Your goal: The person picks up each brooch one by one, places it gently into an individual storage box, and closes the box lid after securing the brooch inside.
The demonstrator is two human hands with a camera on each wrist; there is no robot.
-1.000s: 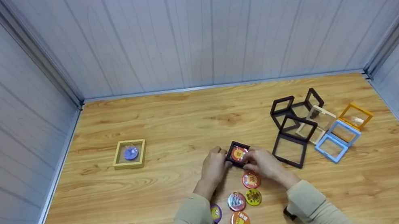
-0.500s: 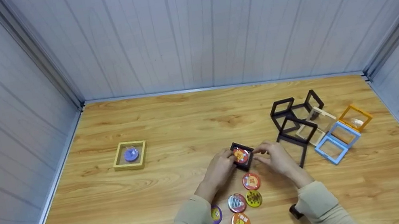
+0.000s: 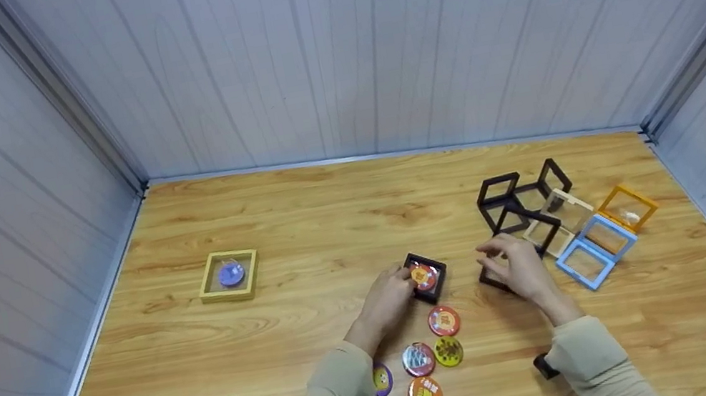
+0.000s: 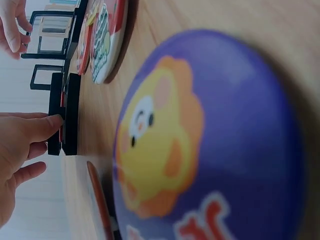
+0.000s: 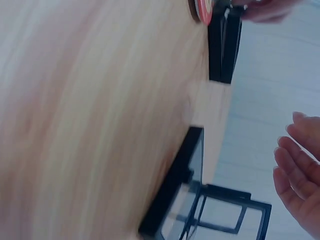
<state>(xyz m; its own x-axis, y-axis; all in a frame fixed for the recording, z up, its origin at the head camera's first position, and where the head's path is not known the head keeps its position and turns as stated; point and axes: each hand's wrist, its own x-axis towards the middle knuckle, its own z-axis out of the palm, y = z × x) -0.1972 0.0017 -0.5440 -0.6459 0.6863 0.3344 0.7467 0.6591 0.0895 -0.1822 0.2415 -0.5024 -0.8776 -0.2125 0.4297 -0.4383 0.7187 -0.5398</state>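
Note:
A small black display frame (image 3: pixel 438 292) with a red button badge (image 3: pixel 425 274) in it lies on the wooden table. My left hand (image 3: pixel 383 305) holds its left side, fingertips at the edge. In the left wrist view, the frame's two halves (image 4: pixel 72 115) stand slightly apart, with a red strip of badge between them. My right hand (image 3: pixel 518 270) hovers with loosely bent fingers above an open black frame (image 3: pixel 495 280), holding nothing. In the right wrist view, its fingers (image 5: pixel 295 170) are apart from the frames.
Several button badges lie nearer me: red (image 3: pixel 444 320), yellow (image 3: pixel 449 351), pink (image 3: pixel 418 359), orange (image 3: pixel 426 395) and purple (image 3: pixel 383 379). Blue (image 3: pixel 586 264), orange (image 3: pixel 645 204) and black (image 3: pixel 497 180) frames cluster right. A yellow frame (image 3: pixel 228 295) with a blue disc sits left. Panel walls (image 3: pixel 334 49) enclose the table.
My right hand has left the badge-holding frame and moved right, over the open black frame. My left hand has shifted slightly right, its fingers now over the frame's left edge.

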